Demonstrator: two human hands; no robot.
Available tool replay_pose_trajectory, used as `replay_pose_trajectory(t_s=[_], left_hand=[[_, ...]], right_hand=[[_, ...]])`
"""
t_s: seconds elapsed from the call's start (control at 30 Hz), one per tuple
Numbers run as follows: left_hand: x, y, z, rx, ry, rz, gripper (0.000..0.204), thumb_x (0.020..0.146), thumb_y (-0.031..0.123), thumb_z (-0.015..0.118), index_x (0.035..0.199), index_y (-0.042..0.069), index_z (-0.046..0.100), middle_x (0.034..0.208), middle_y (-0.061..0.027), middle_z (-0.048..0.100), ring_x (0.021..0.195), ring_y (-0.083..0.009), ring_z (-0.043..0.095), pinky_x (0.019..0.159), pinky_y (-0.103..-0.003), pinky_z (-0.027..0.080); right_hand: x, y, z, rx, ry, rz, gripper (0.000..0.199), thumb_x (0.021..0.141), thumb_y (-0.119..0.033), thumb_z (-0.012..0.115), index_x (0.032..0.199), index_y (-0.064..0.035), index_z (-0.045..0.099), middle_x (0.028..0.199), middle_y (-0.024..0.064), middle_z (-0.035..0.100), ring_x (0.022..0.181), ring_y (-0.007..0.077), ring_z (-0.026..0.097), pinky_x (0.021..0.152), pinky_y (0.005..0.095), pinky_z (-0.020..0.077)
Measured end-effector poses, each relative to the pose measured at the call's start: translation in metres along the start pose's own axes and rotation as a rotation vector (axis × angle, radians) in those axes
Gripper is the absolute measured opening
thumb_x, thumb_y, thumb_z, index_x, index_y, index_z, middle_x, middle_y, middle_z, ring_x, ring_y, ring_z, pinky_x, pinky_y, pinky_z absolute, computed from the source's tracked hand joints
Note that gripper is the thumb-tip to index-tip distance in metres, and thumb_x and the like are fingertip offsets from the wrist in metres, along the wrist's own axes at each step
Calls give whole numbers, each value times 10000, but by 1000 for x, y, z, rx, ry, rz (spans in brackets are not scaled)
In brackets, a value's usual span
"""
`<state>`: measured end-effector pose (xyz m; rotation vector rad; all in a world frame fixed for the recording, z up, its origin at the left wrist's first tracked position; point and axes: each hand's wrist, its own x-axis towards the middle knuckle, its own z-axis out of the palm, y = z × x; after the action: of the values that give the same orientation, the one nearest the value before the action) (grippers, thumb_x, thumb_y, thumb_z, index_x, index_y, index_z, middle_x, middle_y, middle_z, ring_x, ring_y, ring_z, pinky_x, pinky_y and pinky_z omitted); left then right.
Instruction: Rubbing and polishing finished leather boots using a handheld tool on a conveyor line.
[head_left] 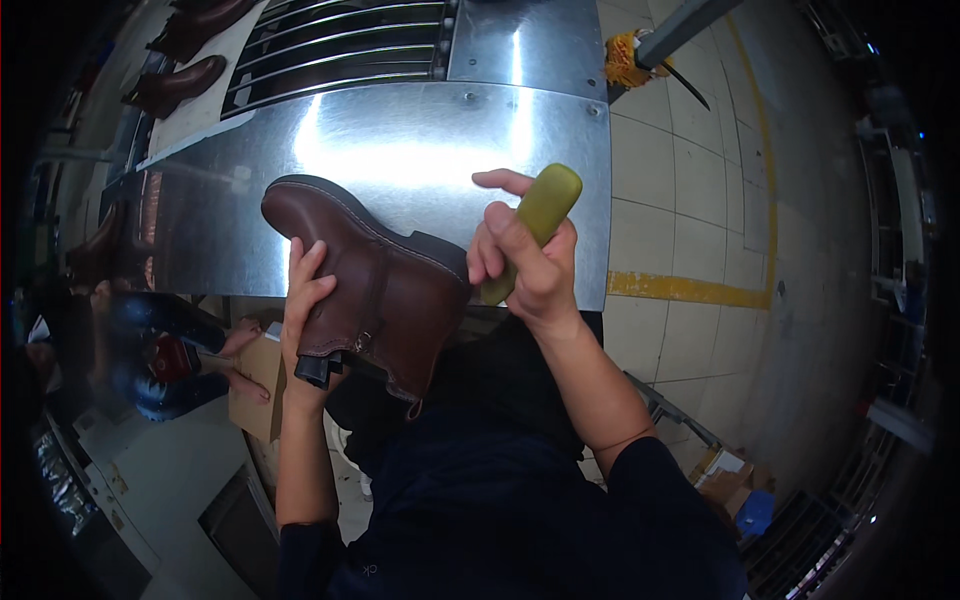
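Steel table (400, 120): 2 hands (541, 268) hold 1 boot (400, 290), 1 bar (550, 205).

Green block (553, 195), partly behind fingers (486, 250); upper-edge boot (198, 30), cut off

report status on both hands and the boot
Left hand holding brown boot, toe leftward. Right hand gripping green bar near heel. No other object seen between bar and boot.

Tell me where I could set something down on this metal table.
The table has bare room between the brown boot and the slatted rack, left of the boot's toe, and narrowly right of the right hand. It's crowded at the near edge, where boot and green block are held.
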<state>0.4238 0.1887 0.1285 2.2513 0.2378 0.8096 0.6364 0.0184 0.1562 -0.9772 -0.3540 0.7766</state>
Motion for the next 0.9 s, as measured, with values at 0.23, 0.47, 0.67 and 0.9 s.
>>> replay_pose_trajectory(t_s=[0.23, 0.47, 0.67, 0.9], left_hand=[[-13, -14, 3, -88, 32, -23, 544, 852, 159, 802, 1322, 144, 529, 1532, -186, 486, 1513, -449, 290, 1220, -564, 280], [-9, -16, 0, -111, 42, 30, 503, 862, 124, 774, 1304, 135, 534, 1519, -191, 495, 1508, -448, 302, 1215, -552, 301], [-22, -16, -4, -152, 42, 14, 428, 905, 55, 678, 1299, 145, 535, 1539, -174, 473, 1520, -435, 284, 1218, -531, 302], [-5, -4, -16, 51, -49, 4, 396, 900, 78, 657, 1274, 169, 565, 1499, -107, 544, 1503, -382, 353, 1233, -557, 246]], right_hand=[[17, 9, 26, -40, 57, 19, 247, 1002, -170, 630, 1159, 20, 612, 582, -1, 442, 496, 101, 444, 494, 261, 405], [39, 12, 55, -173, 24, 51, 204, 969, -156, 680, 1110, -19, 628, 627, -14, 474, 495, 78, 425, 487, 248, 395], [53, 30, 82, -262, -1, 44, 200, 951, -172, 713, 1056, -33, 615, 641, -15, 501, 488, 67, 430, 471, 249, 394], [101, 54, 110, -414, -124, 33, 267, 932, -248, 747, 1035, -40, 615, 628, -15, 540, 467, 84, 499, 456, 248, 405]])
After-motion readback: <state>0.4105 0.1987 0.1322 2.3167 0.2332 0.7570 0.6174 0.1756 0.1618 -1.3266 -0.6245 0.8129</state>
